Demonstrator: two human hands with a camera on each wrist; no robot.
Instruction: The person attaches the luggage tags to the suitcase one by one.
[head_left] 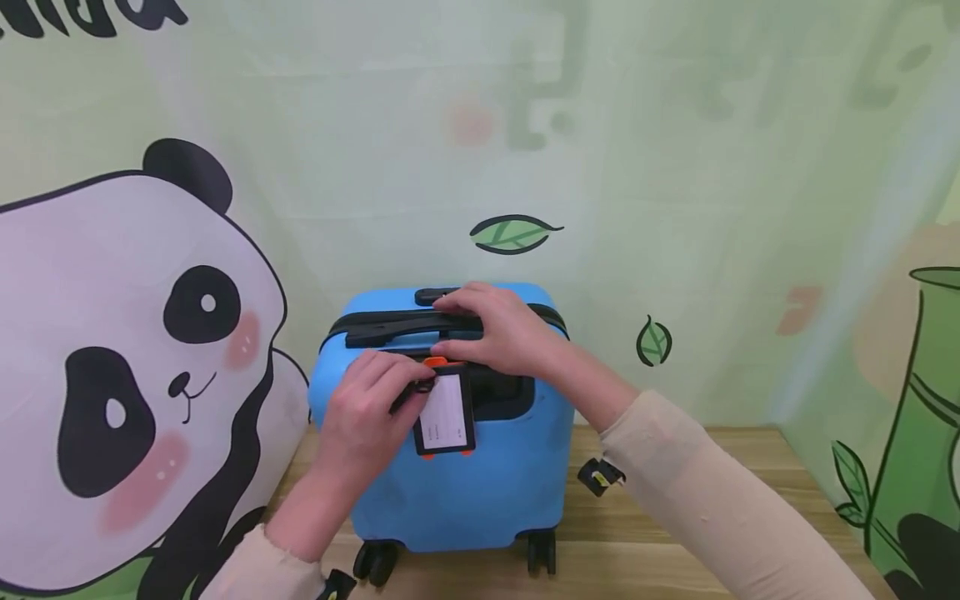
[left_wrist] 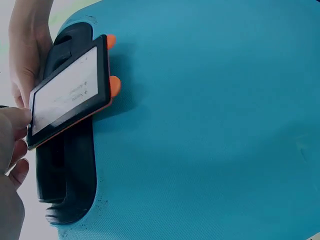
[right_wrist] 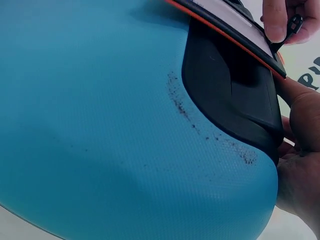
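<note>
A small blue hard-shell suitcase (head_left: 465, 500) stands upright on its black wheels. Against its front hangs a luggage tag (head_left: 445, 417) with a black frame, a white card and orange edges. My left hand (head_left: 371, 408) pinches the tag's black strap (right_wrist: 295, 25) between thumb and fingers, beside the card. On the top edge, my right hand (head_left: 506, 329) grips the black carry handle (head_left: 390, 327), thumb below and fingers above. Behind the tag lies a black recessed panel (left_wrist: 77, 165). Part of the strap is hidden by my left fingers.
The suitcase stands on a wood-grain surface (head_left: 637, 550). Close behind it hangs a pale green backdrop (head_left: 712, 250) printed with a panda, leaves and bamboo. A black band with a yellow mark (head_left: 600, 476) is at my right sleeve.
</note>
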